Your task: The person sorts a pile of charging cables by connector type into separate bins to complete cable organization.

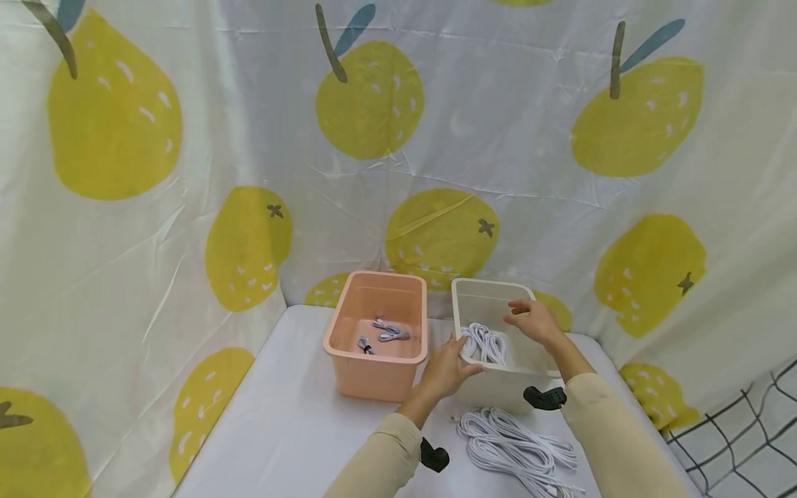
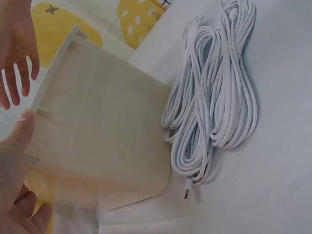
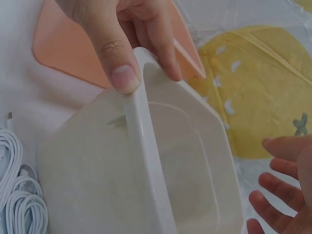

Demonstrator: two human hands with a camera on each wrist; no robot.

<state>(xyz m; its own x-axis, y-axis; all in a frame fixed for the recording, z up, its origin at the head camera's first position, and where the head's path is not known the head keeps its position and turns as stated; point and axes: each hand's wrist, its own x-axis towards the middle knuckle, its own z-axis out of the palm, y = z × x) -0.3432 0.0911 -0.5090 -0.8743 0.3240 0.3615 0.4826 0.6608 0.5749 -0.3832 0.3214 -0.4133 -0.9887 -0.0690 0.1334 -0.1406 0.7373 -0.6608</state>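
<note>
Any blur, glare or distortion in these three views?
Head: wide-angle bend, even light, sharp; white bin readable. Left wrist: left hand blurred up close, cable coils sharp. Right wrist: thumb and bin rim crisp, right hand soft.

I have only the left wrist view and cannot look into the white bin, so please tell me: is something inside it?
Observer: Yes, one coiled white cable lies in the white bin.
Operator: What does the right hand do?
Observer: The right hand is above that bin, fingers spread, holding nothing.
Operator: Is there another container?
Observer: A pink bin stands just left of the white one, with small grey cables inside.
</note>
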